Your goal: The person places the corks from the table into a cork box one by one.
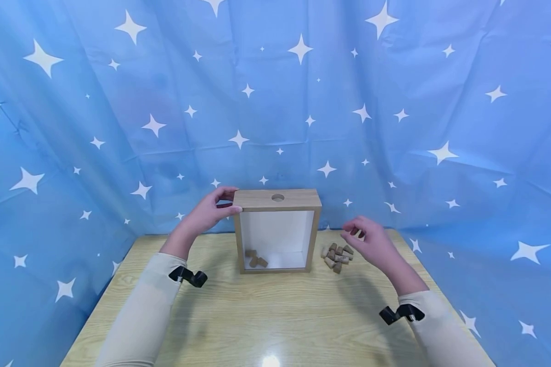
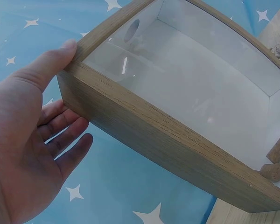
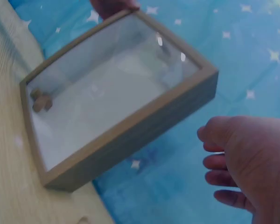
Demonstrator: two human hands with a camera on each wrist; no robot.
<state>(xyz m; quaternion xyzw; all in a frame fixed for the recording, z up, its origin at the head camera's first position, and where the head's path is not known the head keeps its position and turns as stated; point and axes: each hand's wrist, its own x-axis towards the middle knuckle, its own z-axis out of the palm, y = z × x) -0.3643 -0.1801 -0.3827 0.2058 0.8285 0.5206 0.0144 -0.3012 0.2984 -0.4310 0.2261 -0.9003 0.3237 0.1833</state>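
A wooden-framed display box (image 1: pixel 257 200) with a clear front, a white inside and a round hole (image 1: pixel 277 198) in its top stands upright on the table. My left hand (image 1: pixel 211 209) holds its upper left corner, thumb (image 2: pixel 60 55) on the front edge and fingers spread behind and below. Several corks (image 2: pixel 272 171) lie inside, in the bottom left corner. To the right of the box is a small pile of corks (image 1: pixel 339 259). My right hand (image 1: pixel 372 242) hovers near that pile with loosely curled fingers, and nothing shows between them in the right wrist view.
The light wood table (image 1: pixel 257 316) reaches toward me in front of the box. A blue curtain (image 1: pixel 275 117) with white stars hangs right behind the box and along both sides. Black camera mounts (image 1: pixel 188 276) sit on both sleeves.
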